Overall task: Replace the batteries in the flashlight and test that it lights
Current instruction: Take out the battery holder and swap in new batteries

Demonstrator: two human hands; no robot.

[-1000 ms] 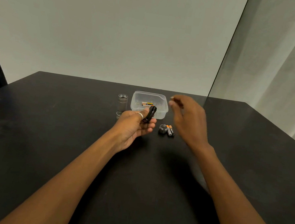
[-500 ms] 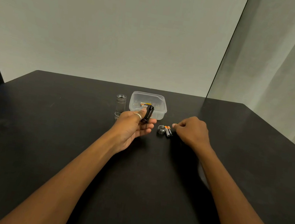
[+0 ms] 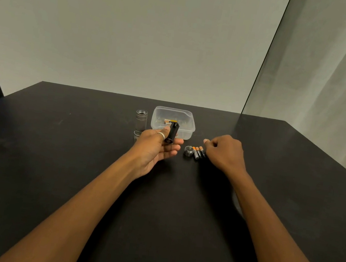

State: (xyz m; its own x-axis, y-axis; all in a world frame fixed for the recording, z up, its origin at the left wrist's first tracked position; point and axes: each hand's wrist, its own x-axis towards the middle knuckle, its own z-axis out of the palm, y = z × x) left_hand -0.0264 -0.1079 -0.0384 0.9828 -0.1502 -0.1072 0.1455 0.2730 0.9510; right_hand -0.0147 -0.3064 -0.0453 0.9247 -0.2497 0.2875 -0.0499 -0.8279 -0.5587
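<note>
Where hands rest, three batteries [image 3: 198, 152]

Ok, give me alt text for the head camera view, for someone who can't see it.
A left hand holds a black battery holder above a black table, while the right hand reaches three loose batteries beside a metal cap. Behind stand a flashlight body and a clear tub.

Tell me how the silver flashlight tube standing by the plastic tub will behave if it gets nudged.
The flashlight tube stands upright on its end, tall and narrow, so a sideways nudge would probably tip it. It is round, so once down it would likely roll on the smooth black table. It looks like metal: probably rigid.
</note>
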